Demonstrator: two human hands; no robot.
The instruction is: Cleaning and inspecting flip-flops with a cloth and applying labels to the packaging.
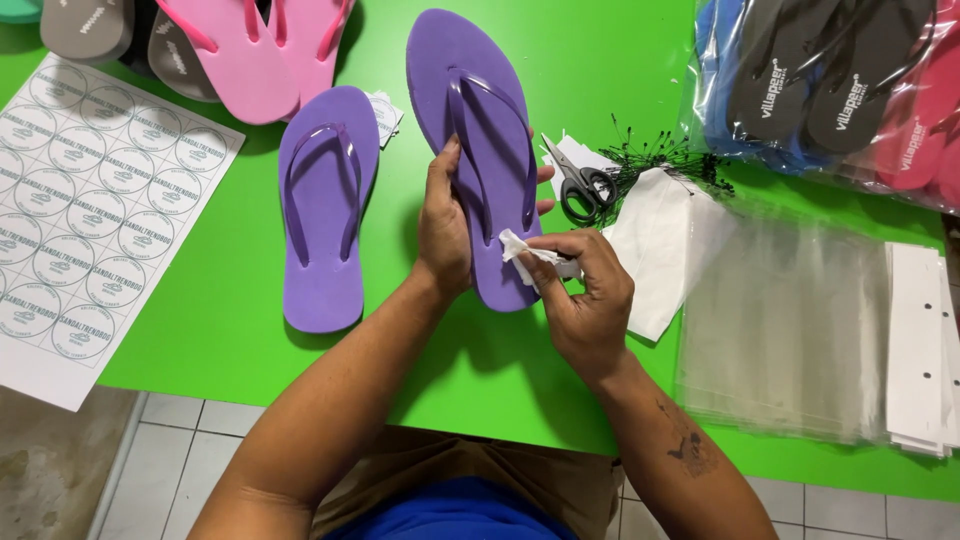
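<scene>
Near the tabletop's (pixel 230 330) front edge, around its middle, the left hand (pixel 445 225) grips a purple flip-flop (pixel 480 120) by its heel half, thumb on the sole beside the strap, fingertips showing past the far side. The flip-flop is tilted, toe pointing toward the back edge. Right hand (pixel 585 290) is closed, pinching a crumpled white tissue (pixel 520 250) against the flip-flop's heel area, touching the sole.

Just left of it a second purple flip-flop (pixel 322 210) lies flat on the tabletop, strap up, toe toward the back. A small white tag (pixel 385 115) lies by its toe. A pink pair (pixel 260 50) sits at the back edge, touching the second flip-flop's toe end; grey ones (pixel 95 25) at the back left corner.

Sticker sheet (pixel 95 220) with round labels lies along the left edge, overhanging the front.

Scissors (pixel 580 185), black handles, lie just right of the held flip-flop, near white paper (pixel 660 240) and a bunch of black ties (pixel 650 155). A stack of clear bags (pixel 780 330) with white header cards (pixel 915 340) lies toward the right edge. A bag of black, blue and red flip-flops (pixel 830 80) is at the back right corner.

Tiled floor (pixel 190 450) shows below the front edge.
</scene>
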